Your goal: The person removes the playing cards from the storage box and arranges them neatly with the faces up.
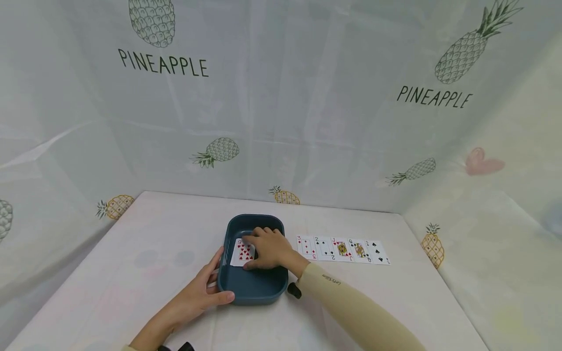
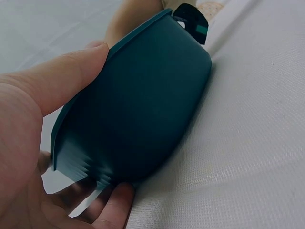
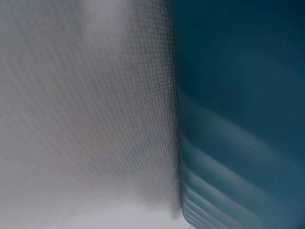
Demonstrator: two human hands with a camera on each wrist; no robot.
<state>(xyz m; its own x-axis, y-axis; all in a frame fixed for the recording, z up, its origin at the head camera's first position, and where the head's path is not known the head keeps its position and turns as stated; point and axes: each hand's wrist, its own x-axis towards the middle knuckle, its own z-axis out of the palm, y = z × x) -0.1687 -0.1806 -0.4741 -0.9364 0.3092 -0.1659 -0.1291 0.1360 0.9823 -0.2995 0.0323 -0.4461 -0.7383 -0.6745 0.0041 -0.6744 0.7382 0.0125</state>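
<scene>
While left hand (image 1: 205,291) grips tub (image 1: 268,290) rim, right hand (image 1: 269,248) pinches card (image 1: 242,253).

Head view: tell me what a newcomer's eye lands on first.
The dark teal tray at the table's middle, with the right hand inside it pinching a red heart card. The left hand holds the tray's near-left corner. To its right lies a row of five cards, face up on the white cloth.

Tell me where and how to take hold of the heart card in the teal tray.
Pinch the heart card by its raised left edge, coming from above: it leans on the teal tray wall, under the right hand. The left hand holds the tray's left rim.
</scene>
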